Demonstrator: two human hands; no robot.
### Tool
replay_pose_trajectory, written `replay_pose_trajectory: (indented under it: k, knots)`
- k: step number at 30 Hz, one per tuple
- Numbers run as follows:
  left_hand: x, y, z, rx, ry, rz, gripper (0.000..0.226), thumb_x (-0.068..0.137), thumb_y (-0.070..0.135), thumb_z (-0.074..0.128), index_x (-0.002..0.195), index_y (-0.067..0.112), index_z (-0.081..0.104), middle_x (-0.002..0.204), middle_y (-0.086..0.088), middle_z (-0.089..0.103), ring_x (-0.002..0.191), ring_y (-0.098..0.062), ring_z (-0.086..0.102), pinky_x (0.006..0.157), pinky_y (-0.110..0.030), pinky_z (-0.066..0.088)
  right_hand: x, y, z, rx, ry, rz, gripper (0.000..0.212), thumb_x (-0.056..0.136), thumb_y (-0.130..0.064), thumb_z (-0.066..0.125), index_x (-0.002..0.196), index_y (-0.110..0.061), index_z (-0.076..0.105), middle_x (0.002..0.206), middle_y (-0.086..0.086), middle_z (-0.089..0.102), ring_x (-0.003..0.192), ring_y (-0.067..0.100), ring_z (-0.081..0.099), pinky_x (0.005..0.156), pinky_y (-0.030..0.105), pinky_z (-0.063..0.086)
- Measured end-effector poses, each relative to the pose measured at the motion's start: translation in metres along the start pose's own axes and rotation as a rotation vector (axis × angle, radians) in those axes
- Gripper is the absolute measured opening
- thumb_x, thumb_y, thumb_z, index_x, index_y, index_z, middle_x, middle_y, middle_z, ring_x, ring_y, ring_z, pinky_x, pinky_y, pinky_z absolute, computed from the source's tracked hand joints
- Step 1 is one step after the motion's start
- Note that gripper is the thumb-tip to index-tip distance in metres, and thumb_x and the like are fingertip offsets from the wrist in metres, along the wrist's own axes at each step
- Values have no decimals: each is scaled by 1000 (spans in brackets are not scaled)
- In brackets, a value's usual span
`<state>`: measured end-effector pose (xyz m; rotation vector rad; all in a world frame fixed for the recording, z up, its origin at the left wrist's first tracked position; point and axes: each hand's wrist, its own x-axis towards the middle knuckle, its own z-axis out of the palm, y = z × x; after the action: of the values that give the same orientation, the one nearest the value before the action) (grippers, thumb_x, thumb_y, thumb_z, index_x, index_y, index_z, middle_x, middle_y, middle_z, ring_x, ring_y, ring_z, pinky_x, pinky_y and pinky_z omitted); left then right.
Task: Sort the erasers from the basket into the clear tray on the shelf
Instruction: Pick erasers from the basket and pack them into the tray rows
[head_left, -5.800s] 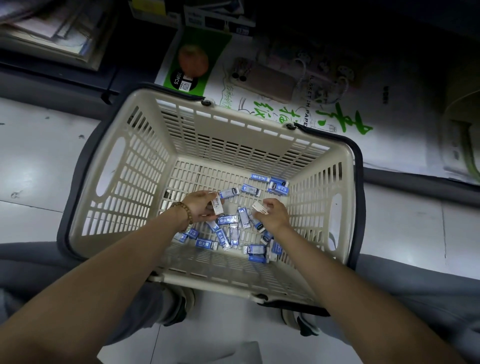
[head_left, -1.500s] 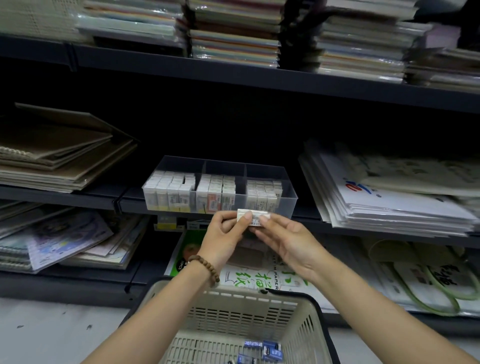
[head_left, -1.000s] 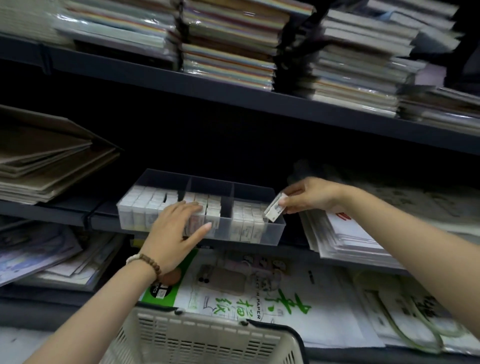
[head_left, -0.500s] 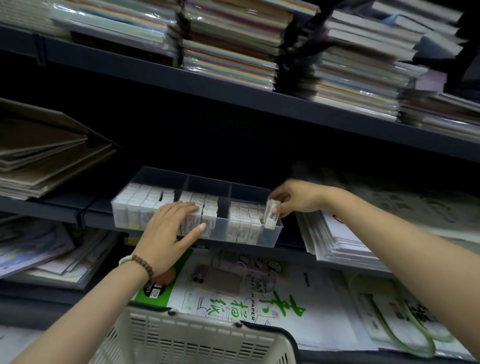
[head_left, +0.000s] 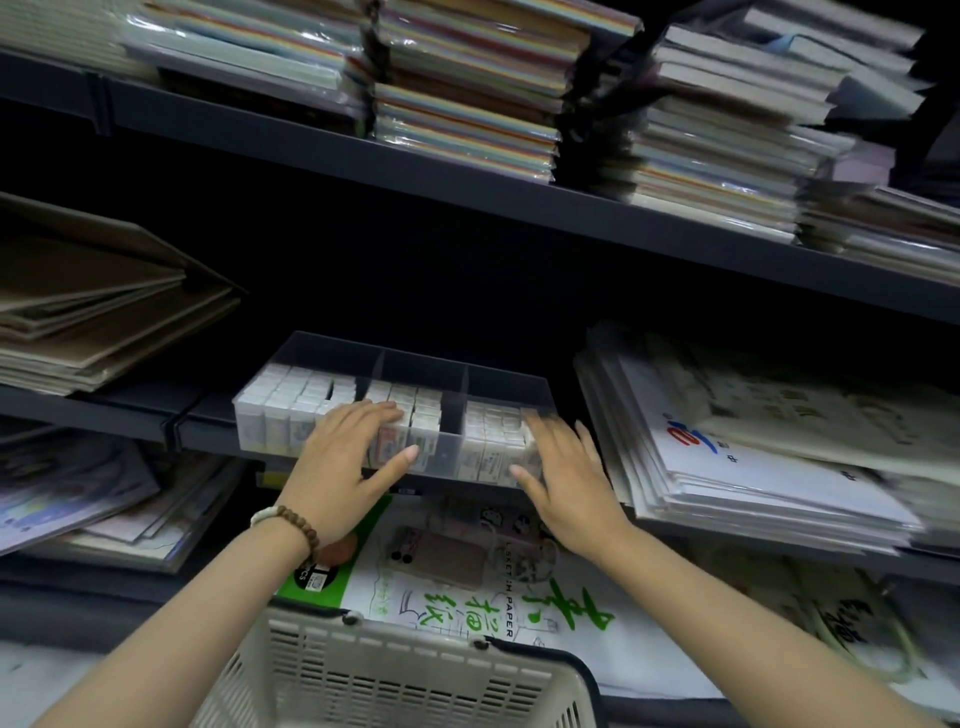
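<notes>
head view: both hands lie wide and empty at the clear tray (head_left: 421, 364) on the shelf (head_left: 208, 423).
left hand (head_left: 343, 467) rests with straight fingers on the tray's front wall at the middle of 3 compartments; right hand (head_left: 566, 478), fingers spread and a little blurred, touches the right front corner. small boxy erasers (head_left: 291, 395) in pale printed sleeves stand in tight rows at the front of all 3 compartments, with dark room behind, so sorting looks partly done. the cream slotted plastic basket (head_left: 395, 680) sits below; its floor is hidden, so what is left cannot be told. the tray looks thin, rigid and glossy.
</notes>
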<state>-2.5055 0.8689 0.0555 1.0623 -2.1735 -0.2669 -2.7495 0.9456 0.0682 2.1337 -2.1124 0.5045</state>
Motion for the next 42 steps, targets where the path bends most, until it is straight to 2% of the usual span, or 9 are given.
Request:
replay_pose_trajectory:
  k: [6,10,15,19,28,32,34,37,42]
  knots:
    - [0,0,0,16,0,22,63,84,60,32,133,22,46,137,6,46,132,-12,33,111,-27,17,1,0,9,17,68,18,58,97,-43,40,148,-20,24,155,-6,22,144,9,10,119,29,0]
    - [1,-8,-14,4,184,0,65,86,58,34,134,16,45,142,-2,43,137,-19,28,115,-34,12,-12,-16,15,455,99,195,78,94,-44,46,149,-30,-7,155,-16,-19,137,-6,-11,114,25,6]
    - [1,-42,-34,-379,346,-511,80,85,55,47,148,16,16,156,-6,15,142,-24,16,113,-40,17,-39,-52,39,661,155,306,89,88,-50,47,135,-44,-28,139,-29,-43,121,-23,-26,110,22,9]
    - [-3,-48,-37,-537,244,-643,72,87,56,44,147,24,22,150,-5,31,136,-25,32,104,-37,30,-36,-74,50,709,50,309,97,79,-62,42,137,-38,-32,129,-30,-53,129,-7,-28,116,33,10]
    - [-39,-25,-42,-411,373,-617,54,86,60,35,123,22,45,108,4,60,90,-16,57,82,-34,44,4,-109,40,968,-124,329,123,60,-78,58,146,-34,-19,154,-17,-21,143,4,-7,112,28,8]
    - [-37,-22,-44,-777,360,-697,35,95,43,36,121,19,39,85,-2,59,68,-19,64,66,-39,58,1,-150,48,1070,-75,301,139,46,-80,64,145,-34,-22,152,-19,-27,142,2,-12,115,30,5]
    - [-29,-23,-43,-810,352,-742,38,97,35,38,129,15,34,100,-5,57,81,-22,64,75,-39,56,2,-169,50,1125,-41,337,143,45,-77,67,144,-34,-26,149,-21,-29,141,3,-14,116,31,3]
    - [-18,-37,-45,-628,304,-715,57,97,41,34,146,15,22,148,-5,26,133,-23,35,109,-34,25,7,-194,52,1158,14,389,139,57,-62,76,143,-28,-28,150,-17,-29,142,6,-18,119,32,1]
    - [-3,-55,-45,-707,252,-655,59,97,44,33,149,22,16,155,3,18,142,-15,20,110,-27,16,12,-212,56,1153,146,464,127,71,-40,79,145,-26,-23,153,-13,-24,143,8,-16,120,36,4]
